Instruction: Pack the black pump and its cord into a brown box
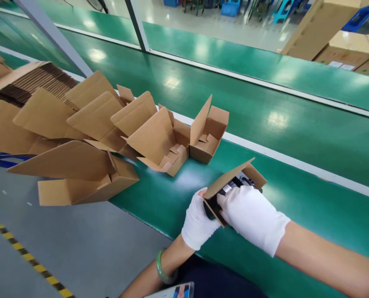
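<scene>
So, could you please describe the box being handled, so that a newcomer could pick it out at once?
Find the green conveyor belt and follow its near edge right, past the row of empty open boxes. The small cardboard box sits alone between the gloved left hand and right hand, the only one with a dark item inside.

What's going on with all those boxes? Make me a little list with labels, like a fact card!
Left hand: white-gloved left hand holds the near corner of the small cardboard box
Right hand: white-gloved right hand rests on the box, over the dark item inside
Box lid: open, tilted up
Box place: on the green conveyor belt
Other boxes: a row of open empty boxes to the left, some hanging over the belt's edge
Flat cardboard: a stack at far left
Wrist: green bangle on the left one
</scene>
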Action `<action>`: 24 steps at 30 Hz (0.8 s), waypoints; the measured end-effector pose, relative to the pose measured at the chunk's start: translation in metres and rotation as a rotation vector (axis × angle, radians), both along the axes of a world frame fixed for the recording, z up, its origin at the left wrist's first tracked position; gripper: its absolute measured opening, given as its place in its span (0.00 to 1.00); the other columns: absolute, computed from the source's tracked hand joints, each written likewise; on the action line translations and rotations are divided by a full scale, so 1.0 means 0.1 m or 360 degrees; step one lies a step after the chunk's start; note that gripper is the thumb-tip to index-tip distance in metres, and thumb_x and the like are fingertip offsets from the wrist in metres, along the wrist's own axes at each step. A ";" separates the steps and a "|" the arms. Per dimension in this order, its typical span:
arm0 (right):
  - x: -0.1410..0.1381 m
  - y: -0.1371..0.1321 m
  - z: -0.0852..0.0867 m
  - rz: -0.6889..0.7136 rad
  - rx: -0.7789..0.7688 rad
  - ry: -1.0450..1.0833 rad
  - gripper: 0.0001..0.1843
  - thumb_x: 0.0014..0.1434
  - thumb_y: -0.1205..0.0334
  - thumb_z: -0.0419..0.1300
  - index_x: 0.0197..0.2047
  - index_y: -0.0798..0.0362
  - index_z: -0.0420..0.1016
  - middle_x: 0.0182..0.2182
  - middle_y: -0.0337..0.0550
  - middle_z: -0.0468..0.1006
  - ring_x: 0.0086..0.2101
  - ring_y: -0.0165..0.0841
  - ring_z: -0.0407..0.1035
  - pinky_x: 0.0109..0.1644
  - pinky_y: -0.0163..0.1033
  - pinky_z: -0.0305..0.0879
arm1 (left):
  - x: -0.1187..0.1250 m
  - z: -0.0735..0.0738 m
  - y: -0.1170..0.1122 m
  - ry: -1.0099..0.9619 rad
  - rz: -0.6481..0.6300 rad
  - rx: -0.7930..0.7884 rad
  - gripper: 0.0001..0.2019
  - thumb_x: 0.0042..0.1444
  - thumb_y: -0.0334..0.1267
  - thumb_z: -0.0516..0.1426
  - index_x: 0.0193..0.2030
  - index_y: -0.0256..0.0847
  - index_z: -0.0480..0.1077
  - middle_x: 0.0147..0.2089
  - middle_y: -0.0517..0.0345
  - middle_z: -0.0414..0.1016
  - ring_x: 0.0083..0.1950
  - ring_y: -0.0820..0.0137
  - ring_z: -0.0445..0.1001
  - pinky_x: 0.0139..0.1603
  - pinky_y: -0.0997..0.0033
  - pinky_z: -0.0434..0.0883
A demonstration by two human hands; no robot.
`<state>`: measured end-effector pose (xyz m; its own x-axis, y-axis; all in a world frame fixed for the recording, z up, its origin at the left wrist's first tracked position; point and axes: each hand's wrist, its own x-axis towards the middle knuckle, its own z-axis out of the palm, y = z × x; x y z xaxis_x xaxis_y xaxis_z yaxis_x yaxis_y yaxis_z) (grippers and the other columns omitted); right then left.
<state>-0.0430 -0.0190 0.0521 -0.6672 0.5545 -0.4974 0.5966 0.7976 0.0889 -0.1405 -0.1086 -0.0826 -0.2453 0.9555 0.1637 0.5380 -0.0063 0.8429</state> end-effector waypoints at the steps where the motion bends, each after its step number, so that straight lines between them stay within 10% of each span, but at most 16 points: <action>1: -0.01 0.00 0.00 0.0006 -0.0018 -0.0066 0.09 0.52 0.73 0.55 0.38 0.59 0.73 0.26 0.52 0.75 0.24 0.45 0.72 0.26 0.43 0.64 | 0.00 -0.01 0.00 0.0000 -0.0010 0.0013 0.32 0.43 0.42 0.62 0.55 0.39 0.56 0.52 0.43 0.69 0.52 0.58 0.71 0.53 0.58 0.71; 17: 0.02 -0.02 -0.01 0.0096 -0.0181 0.0016 0.06 0.52 0.71 0.59 0.36 0.56 0.72 0.27 0.48 0.75 0.23 0.41 0.70 0.25 0.41 0.64 | -0.08 -0.10 -0.02 -0.0111 -0.0096 -0.0145 0.33 0.42 0.42 0.61 0.56 0.39 0.56 0.54 0.44 0.68 0.54 0.58 0.70 0.55 0.57 0.70; 24: 0.40 -0.02 0.31 -0.0092 0.0418 0.0336 0.11 0.61 0.63 0.49 0.39 0.58 0.71 0.36 0.56 0.72 0.34 0.47 0.69 0.33 0.48 0.64 | -0.07 -0.08 0.00 0.0208 -0.0129 -0.0105 0.31 0.44 0.46 0.63 0.54 0.37 0.59 0.53 0.44 0.69 0.53 0.60 0.71 0.51 0.60 0.72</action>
